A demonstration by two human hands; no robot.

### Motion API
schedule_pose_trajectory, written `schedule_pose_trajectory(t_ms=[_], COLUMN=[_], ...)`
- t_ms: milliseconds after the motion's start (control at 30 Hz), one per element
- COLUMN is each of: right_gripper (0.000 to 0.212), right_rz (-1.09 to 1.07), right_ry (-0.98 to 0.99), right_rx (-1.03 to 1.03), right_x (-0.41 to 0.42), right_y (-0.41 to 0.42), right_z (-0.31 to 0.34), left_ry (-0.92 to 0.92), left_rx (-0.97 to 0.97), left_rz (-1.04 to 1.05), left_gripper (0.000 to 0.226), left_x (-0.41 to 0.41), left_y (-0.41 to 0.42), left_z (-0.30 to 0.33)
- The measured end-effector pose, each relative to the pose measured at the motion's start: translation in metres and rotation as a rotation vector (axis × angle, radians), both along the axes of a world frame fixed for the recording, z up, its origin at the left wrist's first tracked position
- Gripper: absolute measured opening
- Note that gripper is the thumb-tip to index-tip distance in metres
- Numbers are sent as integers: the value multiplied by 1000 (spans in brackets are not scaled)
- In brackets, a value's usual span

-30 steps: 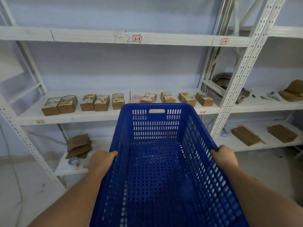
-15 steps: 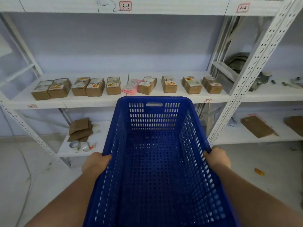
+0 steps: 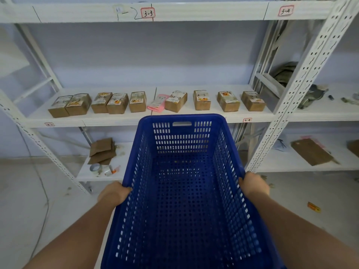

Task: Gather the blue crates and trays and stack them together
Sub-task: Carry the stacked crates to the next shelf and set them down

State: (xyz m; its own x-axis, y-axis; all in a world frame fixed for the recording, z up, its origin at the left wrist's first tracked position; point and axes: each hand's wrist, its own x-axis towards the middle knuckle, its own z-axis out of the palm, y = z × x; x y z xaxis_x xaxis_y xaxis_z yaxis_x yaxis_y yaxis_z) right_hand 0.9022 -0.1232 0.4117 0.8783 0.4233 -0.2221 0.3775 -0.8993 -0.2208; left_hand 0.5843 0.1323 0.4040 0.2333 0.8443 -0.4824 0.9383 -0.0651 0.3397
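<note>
Lower in the view than a second ago, the blue crate (image 3: 182, 191) now sits below the middle shelf's front edge, where earlier its far rim overlapped the row of boxes; the label "3-3" has climbed toward the top of the frame, which suggests the person has tipped the head down or stepped back from the white shelving rack (image 3: 303, 74).

Largest in sight, that rack spans the wall, its middle shelf (image 3: 136, 118) carrying ten small brown cardboard boxes (image 3: 137, 101) and a pink packet (image 3: 158, 102). The empty, perforated crate is carried lengthwise in front of the body, clear of the rack and off the floor. On the bottom shelf, left of the crate, lie flattened brown envelopes (image 3: 103, 151) and a roll of tape (image 3: 95, 168).

The left hand (image 3: 114, 194) and right hand (image 3: 254, 184) each grip a long rim of the crate about midway, fingers curled closed over the edge, thumbs inside.

No other blue crate or tray shows here, so the carry appears under way, with the stacking spot out of view. The gathering step seems only partly done.
</note>
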Motion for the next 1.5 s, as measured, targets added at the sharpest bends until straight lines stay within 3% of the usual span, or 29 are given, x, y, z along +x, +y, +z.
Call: schedule_pose_trajectory(t_ms=[267, 467, 800, 1000, 1133, 1367, 1500], right_gripper=[31, 31, 27, 32, 40, 15, 21], right_rz=[25, -41, -126, -28, 75, 235, 251], right_ry=[63, 155, 110, 222, 223, 99, 93], right_rx=[-57, -25, -27, -55, -119, -28, 11], right_x=[-8, -6, -12, -11, -15, -18, -21], right_y=[0, 1, 10, 0, -8, -21, -40], right_z=[6, 6, 4, 21, 36, 68, 80], left_ry=[65, 104, 139, 506, 513, 386, 345], left_rx=[-104, -26, -91, 215, 366, 487, 490], left_rz=[-44, -93, -101, -399, -421, -482, -511], left_gripper=[43, 47, 51, 40, 36, 32, 33], left_x=[-9, -1, 6, 2, 19, 47, 51], left_y=[-8, -15, -12, -18, -35, -93, -125], left_z=[9, 6, 7, 25, 56, 92, 95])
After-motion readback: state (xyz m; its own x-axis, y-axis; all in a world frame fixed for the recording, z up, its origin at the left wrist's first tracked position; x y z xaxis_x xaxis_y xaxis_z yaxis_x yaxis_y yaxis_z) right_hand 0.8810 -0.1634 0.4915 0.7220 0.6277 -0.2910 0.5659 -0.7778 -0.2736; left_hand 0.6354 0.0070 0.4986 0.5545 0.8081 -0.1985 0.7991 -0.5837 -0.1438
